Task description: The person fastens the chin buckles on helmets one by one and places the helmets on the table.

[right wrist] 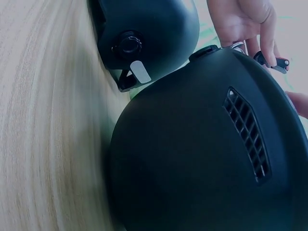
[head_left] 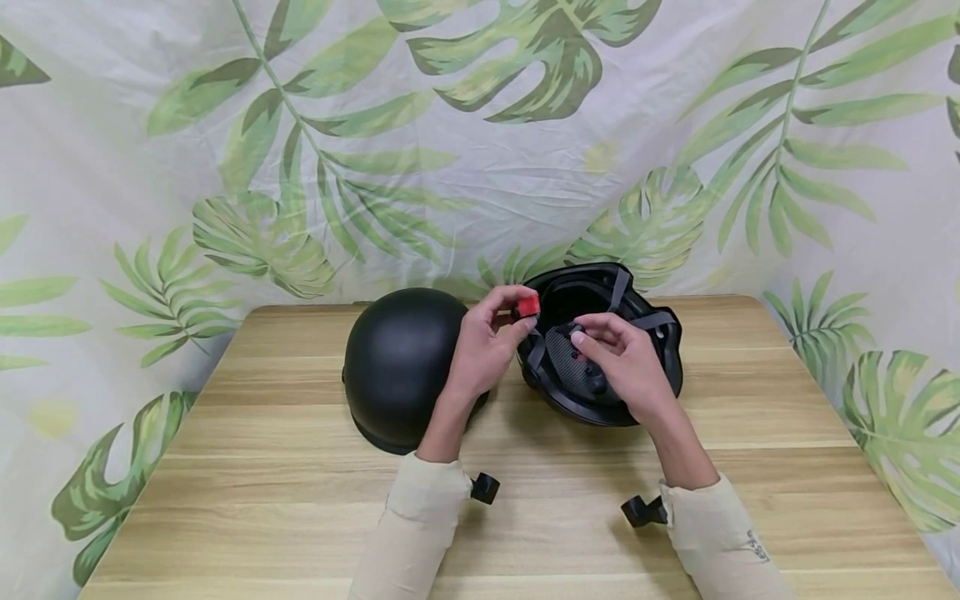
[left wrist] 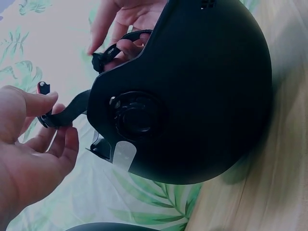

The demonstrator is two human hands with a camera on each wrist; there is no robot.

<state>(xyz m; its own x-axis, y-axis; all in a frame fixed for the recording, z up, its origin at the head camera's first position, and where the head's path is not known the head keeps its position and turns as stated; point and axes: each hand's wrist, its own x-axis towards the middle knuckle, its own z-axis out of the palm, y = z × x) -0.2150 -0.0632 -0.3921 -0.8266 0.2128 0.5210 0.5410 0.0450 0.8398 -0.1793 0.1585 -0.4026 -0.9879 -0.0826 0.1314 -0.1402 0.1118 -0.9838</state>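
Note:
An upturned black helmet (head_left: 555, 398) lies on the table with its padded inside and grey straps facing up. Between thumb and fingers, my left hand (head_left: 480, 350) pinches a red and black buckle (head_left: 528, 306) at its left rim. The left wrist view shows the chin strap (left wrist: 74, 107) running from that buckle to the helmet. My right hand (head_left: 633, 367) is over the helmet's opening, holding the other strap's black buckle end (left wrist: 98, 61). The two buckle parts are apart. In the right wrist view, the helmet's shell with its grille vent (right wrist: 248, 134) hides most of the right hand.
A second black helmet (head_left: 405, 358) sits dome up, just left of the upturned one, close by my left forearm. Both stand toward the back of the wooden table (head_left: 262, 492). Behind hangs a leaf-print cloth (head_left: 525, 192). Small black mounts (head_left: 485, 488) stick out from the sleeves.

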